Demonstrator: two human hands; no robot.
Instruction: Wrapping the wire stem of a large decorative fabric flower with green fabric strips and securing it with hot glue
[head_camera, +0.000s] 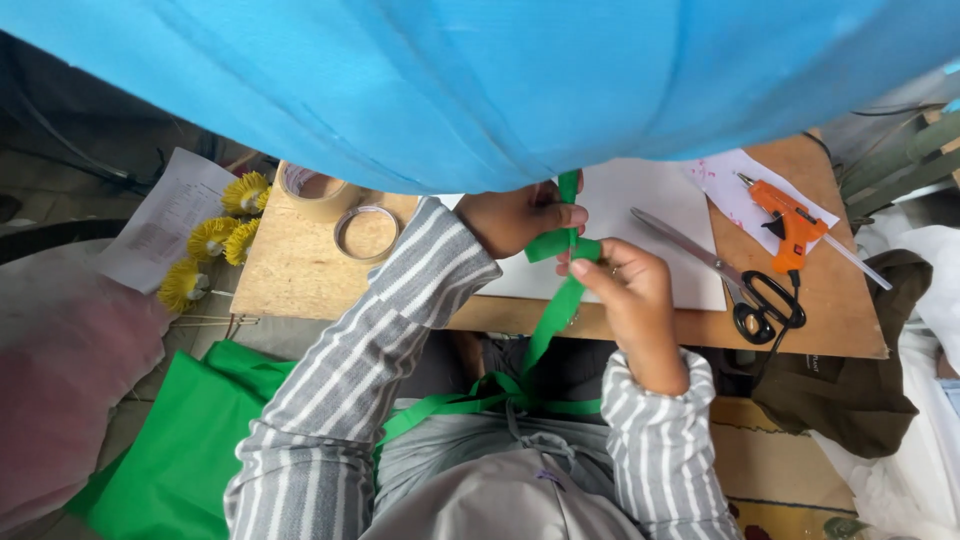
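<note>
A green ribbon strip is pinched by both hands above the near edge of the wooden bench. Left hand closed on the fold; right hand closed just below. Scissors and orange glue gun noted to the right.

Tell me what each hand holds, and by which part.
Both the left hand and right hand pinch the long green paper strip near its folded upper end; the rest trails to the lap.
</note>
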